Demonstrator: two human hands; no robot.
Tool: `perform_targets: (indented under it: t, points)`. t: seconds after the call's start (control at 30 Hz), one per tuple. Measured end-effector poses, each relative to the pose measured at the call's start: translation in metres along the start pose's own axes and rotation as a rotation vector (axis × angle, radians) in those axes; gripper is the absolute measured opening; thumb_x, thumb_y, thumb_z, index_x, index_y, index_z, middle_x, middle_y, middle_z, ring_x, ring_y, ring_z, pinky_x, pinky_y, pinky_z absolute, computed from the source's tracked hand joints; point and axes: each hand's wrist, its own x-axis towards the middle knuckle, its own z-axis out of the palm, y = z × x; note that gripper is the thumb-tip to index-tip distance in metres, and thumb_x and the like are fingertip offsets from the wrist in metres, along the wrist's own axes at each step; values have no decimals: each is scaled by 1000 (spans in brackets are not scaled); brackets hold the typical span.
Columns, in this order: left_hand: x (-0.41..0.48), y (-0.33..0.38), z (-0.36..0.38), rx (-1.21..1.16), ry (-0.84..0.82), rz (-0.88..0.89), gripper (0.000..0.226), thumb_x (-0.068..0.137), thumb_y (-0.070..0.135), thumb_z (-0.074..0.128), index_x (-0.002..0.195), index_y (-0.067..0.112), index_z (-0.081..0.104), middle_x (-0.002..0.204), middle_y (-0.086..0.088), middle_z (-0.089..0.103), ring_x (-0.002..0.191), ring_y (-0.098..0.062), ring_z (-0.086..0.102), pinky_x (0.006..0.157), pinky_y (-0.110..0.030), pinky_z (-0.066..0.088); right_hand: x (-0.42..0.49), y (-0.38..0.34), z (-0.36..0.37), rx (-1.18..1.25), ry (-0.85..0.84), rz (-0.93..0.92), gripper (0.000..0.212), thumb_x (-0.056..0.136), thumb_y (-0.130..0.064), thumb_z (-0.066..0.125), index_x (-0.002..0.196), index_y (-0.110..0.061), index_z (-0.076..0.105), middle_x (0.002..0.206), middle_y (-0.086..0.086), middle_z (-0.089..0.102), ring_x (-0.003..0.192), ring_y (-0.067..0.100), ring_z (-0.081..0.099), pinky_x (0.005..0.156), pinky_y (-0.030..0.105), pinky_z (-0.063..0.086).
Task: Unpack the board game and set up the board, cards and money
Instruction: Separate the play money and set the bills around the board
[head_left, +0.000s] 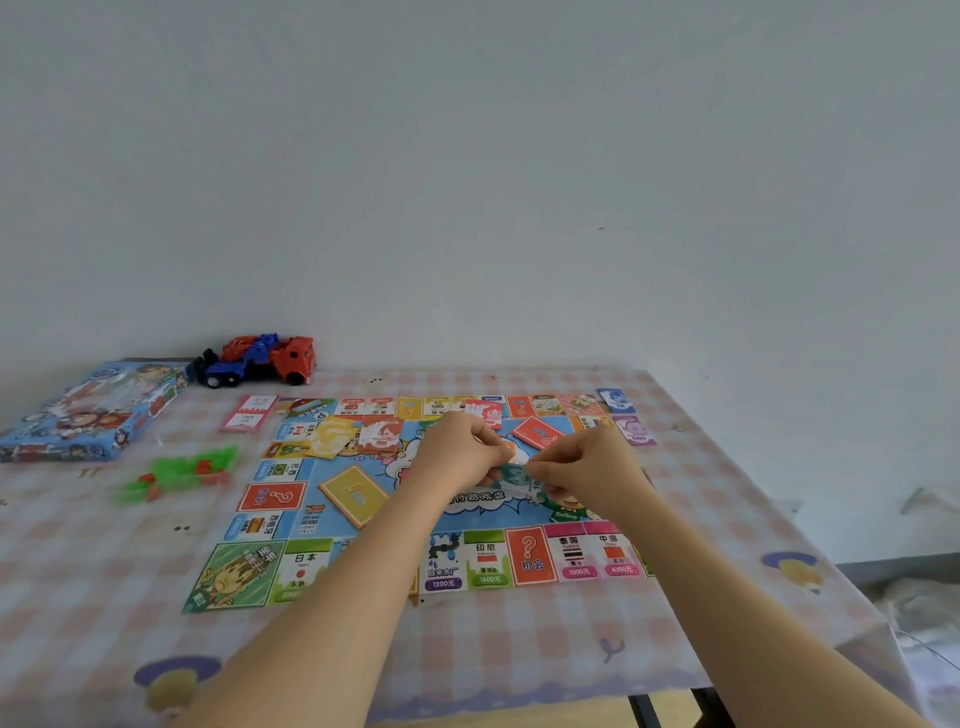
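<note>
The colourful game board (270, 519) lies unfolded on the table. Over its middle, my left hand (462, 449) and my right hand (584, 465) both pinch a small teal stack of paper money (517, 475), held between them just above the board. On the board lie a yellow card deck (356, 493), a red question-mark card deck (540, 431), an orange money stack (382, 434) and a yellow money stack (332, 436). Purple money (636, 431) and blue money (615, 400) sit at the board's far right corner.
The blue game box (88, 410) lies at the far left. A bag of green and red plastic pieces (182, 473) sits beside the board. A pink card stack (252, 413) and a red-and-blue toy truck (260, 361) stand near the wall. The table edge drops off at right.
</note>
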Motion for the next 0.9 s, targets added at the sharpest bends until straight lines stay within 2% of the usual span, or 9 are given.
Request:
perform_targets:
  t: [0.1, 0.23, 0.33, 0.47, 0.63, 0.77, 0.9]
  points:
    - [-1, 1, -1, -19, 36, -6, 12, 85, 20, 70, 89, 9, 68, 75, -6, 71, 56, -11, 64, 58, -22, 54, 2, 1, 0, 3, 19, -6, 7, 83, -17, 72, 86, -12, 76, 68, 4, 71, 56, 13, 61, 61, 24, 56]
    - [-1, -1, 0, 77, 111, 26, 11, 83, 24, 72, 78, 14, 67, 71, -4, 71, 55, -10, 63, 53, -23, 52, 3, 0, 3, -47, 39, -23, 8, 84, -19, 70, 86, -14, 76, 64, 0, 69, 53, 9, 59, 56, 19, 54]
    - [-2, -1, 2, 169, 162, 55, 14, 82, 28, 72, 76, 16, 68, 70, -1, 70, 62, -12, 64, 62, -27, 54, 3, -1, 6, -106, 54, -48, 9, 86, -19, 68, 88, -16, 77, 63, -3, 67, 51, 7, 57, 56, 17, 51]
    - [-4, 2, 1, 252, 262, 125, 14, 83, 24, 69, 74, 14, 70, 72, 2, 70, 71, -12, 66, 61, -24, 48, 4, 0, 5, -121, 78, -54, 10, 86, -18, 68, 90, -16, 77, 64, -3, 67, 53, 8, 58, 56, 17, 52]
    - [-5, 4, 3, 231, 230, 130, 9, 82, 21, 71, 78, 13, 71, 75, -1, 72, 71, -14, 67, 70, -32, 55, 5, 1, 6, -131, 84, -49, 10, 85, -18, 69, 89, -15, 77, 69, 0, 70, 54, 10, 59, 63, 24, 56]
    - [-5, 4, 2, 220, 237, 142, 9, 82, 21, 72, 79, 13, 71, 74, -1, 71, 70, -14, 67, 70, -31, 55, 5, -1, 5, -203, 92, -95, 12, 87, -18, 67, 93, -15, 77, 78, -1, 71, 51, 3, 52, 56, 17, 50]
    - [-6, 4, 2, 265, 188, 145, 7, 82, 24, 70, 79, 18, 71, 78, 4, 69, 75, -12, 66, 67, -27, 51, 4, -3, 6, -217, 85, -98, 13, 87, -18, 65, 93, -16, 77, 71, -6, 66, 53, 2, 52, 55, 14, 49]
